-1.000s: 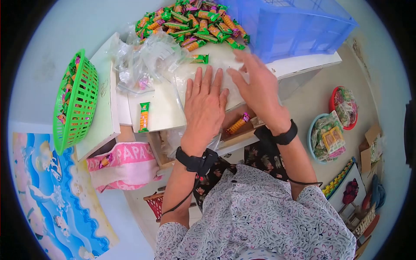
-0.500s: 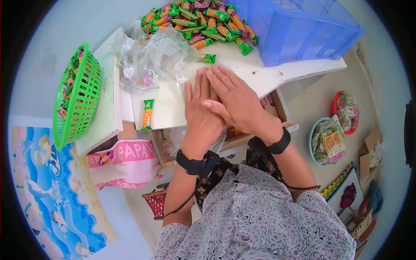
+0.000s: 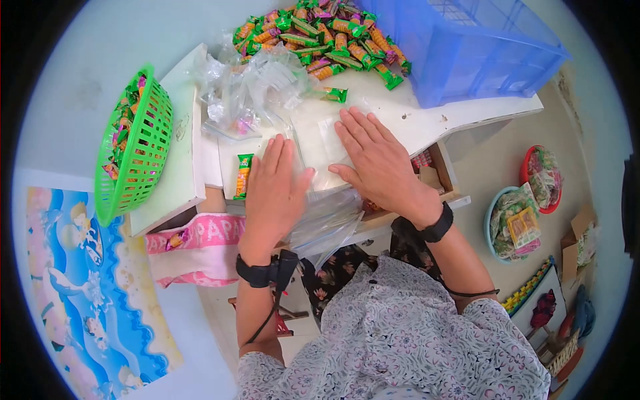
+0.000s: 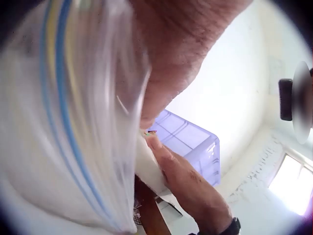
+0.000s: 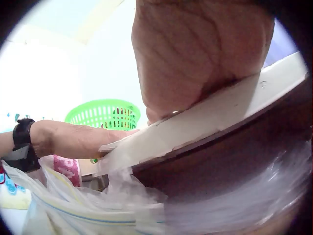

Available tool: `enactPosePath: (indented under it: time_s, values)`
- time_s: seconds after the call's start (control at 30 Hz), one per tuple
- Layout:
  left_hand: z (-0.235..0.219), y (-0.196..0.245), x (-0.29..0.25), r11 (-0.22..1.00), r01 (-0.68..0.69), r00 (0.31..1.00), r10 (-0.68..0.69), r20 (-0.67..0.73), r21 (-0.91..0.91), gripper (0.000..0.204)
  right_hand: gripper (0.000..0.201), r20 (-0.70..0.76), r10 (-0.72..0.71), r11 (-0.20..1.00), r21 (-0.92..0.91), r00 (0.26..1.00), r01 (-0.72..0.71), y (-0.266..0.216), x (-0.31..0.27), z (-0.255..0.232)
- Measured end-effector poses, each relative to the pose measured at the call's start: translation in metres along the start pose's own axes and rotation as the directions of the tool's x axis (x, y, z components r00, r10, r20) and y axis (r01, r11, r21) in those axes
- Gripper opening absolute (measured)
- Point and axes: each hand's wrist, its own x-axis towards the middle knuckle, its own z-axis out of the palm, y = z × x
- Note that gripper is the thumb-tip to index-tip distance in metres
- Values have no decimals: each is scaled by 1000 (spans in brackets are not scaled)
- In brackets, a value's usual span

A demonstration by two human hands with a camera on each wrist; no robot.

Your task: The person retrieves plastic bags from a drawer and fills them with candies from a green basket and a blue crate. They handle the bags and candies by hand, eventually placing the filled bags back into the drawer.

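a stack of clear zip bags (image 3: pixel 320 150) is laid flat on the white table (image 3: pixel 460 113), near its front edge, with some bags hanging over the edge toward the person. the stack is pressed down by both hands, side by side and slightly apart. the left hand (image 3: pixel 272 190) is laid palm down on the left part of the bags, fingers straight and close together. the right hand (image 3: pixel 377 163) is laid flat on the right part, fingers straight and somewhat spread. just left of the left hand a single wrapped snack (image 3: pixel 243 176) is seen on the table. behind the bags a heap of crumpled clear plastic (image 3: pixel 250 90) is found, and beyond it a pile of green and orange wrapped snacks (image 3: pixel 327 37). a blue plastic crate (image 3: pixel 467 47) is set at the far right of the table, and a green basket (image 3: pixel 137 153) holding snacks is stood at the left.
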Motion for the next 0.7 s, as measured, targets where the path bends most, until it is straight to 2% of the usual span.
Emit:
enactPosePath:
  time_s: [0.17,0.27,0.3,0.4,0.5,0.6,0.63,0.7]
  values:
    - [-32,10,38,987,-3,978,-30,-205,-161,62,69,-15,20,1000,14,1000,-19,-1,-1,2]
    - [-55,25,75,957,42,906,-158,-392,-288,63,69,-31,21,1000,19,999,-20,-1,-1,2]
    - [-59,23,88,951,18,889,-157,-431,-309,64,69,-39,24,999,22,999,-23,-1,-1,2]
    - [-56,3,123,986,-118,819,162,-550,114,51,69,-50,27,999,37,998,-25,1,-2,4]
    - [-46,-24,145,965,-216,817,262,-513,147,32,69,-48,32,999,31,998,-30,1,-3,6]
    - [-65,-19,140,953,-219,775,38,-631,-212,15,70,-102,38,998,60,994,-32,2,-3,8]
    - [-76,-11,133,909,-135,777,-149,-612,-393,12,70,-104,58,994,93,993,-49,2,-3,7]
    - [-103,7,114,744,-169,767,-313,-560,-647,10,70,-103,80,985,164,992,-62,0,-2,2]
